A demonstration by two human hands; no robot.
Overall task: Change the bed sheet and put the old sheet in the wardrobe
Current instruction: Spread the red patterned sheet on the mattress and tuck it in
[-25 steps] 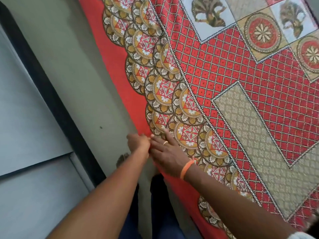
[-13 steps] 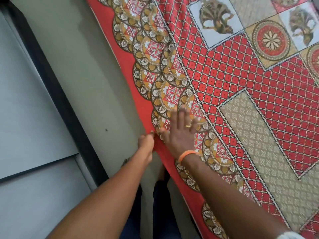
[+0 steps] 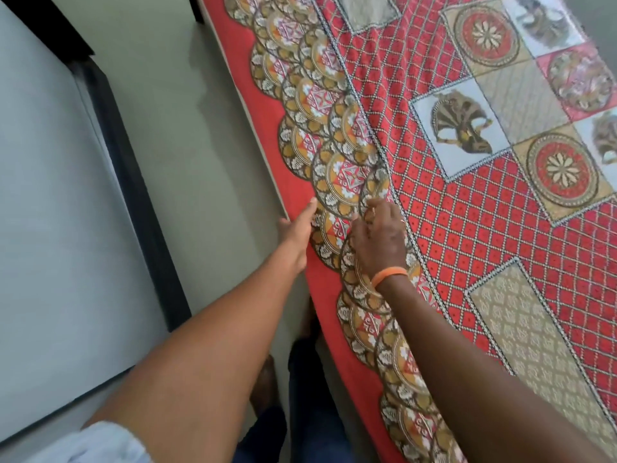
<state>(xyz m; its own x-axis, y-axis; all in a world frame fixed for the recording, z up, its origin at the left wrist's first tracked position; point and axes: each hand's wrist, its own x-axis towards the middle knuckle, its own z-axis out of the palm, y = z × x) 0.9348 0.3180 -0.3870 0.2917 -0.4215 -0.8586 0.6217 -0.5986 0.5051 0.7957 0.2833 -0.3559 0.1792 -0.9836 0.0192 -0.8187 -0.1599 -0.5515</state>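
— Where's the bed sheet (image 3: 467, 208)?

— Spread flat under and ahead of both hands, red with scalloped medallions along the border; its plain red edge runs just left of the left hand.

— And the floor (image 3: 187, 135)?

— Pale, left of the left hand.

— The left hand (image 3: 295, 230)?

— Fingers straight, laid along the sheet's edge, touching it, gripping nothing.

— The right hand (image 3: 380, 240)?

— Just beside it, on the medallion border, fingers bent down onto the cloth; whether they pinch it I cannot tell. An orange wristband (image 3: 389, 275) sits on its wrist.
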